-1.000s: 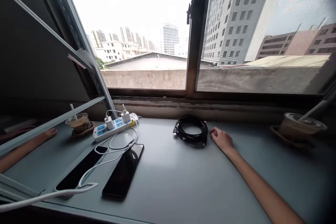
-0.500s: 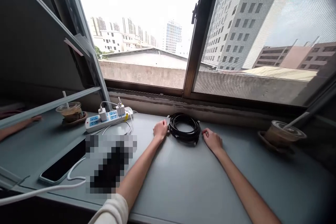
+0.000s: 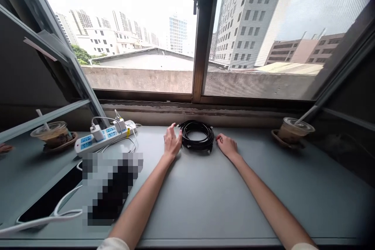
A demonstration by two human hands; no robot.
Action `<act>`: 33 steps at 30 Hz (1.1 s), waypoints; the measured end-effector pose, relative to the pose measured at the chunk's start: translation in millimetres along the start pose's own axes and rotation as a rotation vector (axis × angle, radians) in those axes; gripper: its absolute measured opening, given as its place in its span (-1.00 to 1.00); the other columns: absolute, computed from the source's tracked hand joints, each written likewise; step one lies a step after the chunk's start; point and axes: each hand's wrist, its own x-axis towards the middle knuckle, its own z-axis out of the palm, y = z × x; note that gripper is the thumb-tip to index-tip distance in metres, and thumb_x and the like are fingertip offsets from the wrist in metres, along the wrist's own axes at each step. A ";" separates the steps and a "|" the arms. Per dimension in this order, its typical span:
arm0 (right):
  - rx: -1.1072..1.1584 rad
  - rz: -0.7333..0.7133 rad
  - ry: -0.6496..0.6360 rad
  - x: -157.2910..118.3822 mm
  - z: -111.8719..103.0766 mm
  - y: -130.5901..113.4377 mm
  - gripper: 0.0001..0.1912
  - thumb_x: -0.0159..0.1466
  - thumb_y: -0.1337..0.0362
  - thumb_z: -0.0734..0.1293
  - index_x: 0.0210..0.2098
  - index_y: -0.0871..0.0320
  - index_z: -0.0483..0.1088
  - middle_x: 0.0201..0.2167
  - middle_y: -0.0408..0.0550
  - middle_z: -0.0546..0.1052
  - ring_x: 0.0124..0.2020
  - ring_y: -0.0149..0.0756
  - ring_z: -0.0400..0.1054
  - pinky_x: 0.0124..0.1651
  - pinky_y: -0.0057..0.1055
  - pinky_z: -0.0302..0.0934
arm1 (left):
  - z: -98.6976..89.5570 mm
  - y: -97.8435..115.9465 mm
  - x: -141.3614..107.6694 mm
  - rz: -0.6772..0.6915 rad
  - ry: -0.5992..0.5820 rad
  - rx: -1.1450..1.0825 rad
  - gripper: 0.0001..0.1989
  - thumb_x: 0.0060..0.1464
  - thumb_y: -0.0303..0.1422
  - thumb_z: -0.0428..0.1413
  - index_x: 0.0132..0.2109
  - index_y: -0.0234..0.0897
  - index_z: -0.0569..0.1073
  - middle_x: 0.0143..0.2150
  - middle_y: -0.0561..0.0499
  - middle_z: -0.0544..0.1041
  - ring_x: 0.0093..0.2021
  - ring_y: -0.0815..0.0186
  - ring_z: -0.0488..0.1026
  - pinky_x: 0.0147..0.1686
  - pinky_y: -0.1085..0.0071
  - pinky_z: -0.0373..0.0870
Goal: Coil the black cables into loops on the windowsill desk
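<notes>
A coil of black cable (image 3: 211, 139) lies flat on the grey table against the window wall, with small pale connector ends showing at its edge. My left hand (image 3: 172, 141) is just left of the coil, fingers apart and thumb close to the cable; I cannot tell if it touches. On the other side, my right hand (image 3: 227, 146) rests on the table a little away from the coil. Its fingers are curled in, and nothing shows in them.
To the left is a white power strip (image 3: 102, 137) with plugs and white cords. Near it lie a dark phone (image 3: 52, 195) and a pixelated dark object (image 3: 113, 191). Iced drinks (image 3: 294, 129) stand at both sides. Another person's hand (image 3: 5, 147) shows at the left edge.
My left hand has opened from a closed shape, its fingers now raised and spread. The right hand stays curled beside the coil. The view has shifted, so things appear further left.
</notes>
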 end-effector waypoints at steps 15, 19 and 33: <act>0.012 -0.029 0.002 0.8 -3.6 -3.1 -0.71 0.30 0.13 0.17 -0.19 0.22 0.36 -0.33 -0.09 0.44 -0.32 -0.38 0.34 -0.19 -0.30 0.24 | 0.6 7.8 -3.6 0.279 -0.141 -0.047 -0.69 0.15 -0.26 -0.14 -0.15 -0.21 0.45 0.04 -0.17 0.36 0.14 0.08 0.22 0.03 0.13 0.20; 0.015 -0.026 -0.001 0.0 -3.8 -3.2 -0.70 0.30 0.12 0.16 -0.19 0.22 0.35 -0.34 -0.09 0.44 -0.33 -0.39 0.33 -0.19 -0.30 0.24 | -2.7 10.0 -3.6 0.191 -0.066 -0.062 -0.72 0.16 -0.32 -0.18 -0.14 -0.20 0.39 -0.04 -0.11 0.38 0.01 0.19 0.32 0.01 0.24 0.22; 0.011 -0.008 -0.019 -1.8 -2.2 -0.2 -0.70 0.30 0.13 0.13 -0.19 0.20 0.36 -0.41 -0.12 0.43 -0.38 -0.38 0.30 -0.25 -0.35 0.17 | 2.5 -8.1 -1.4 -0.109 -0.118 -0.017 -0.81 0.00 -0.53 -0.13 -0.45 -0.25 0.33 -0.37 -0.01 0.44 -0.33 0.34 0.40 -0.27 0.45 0.26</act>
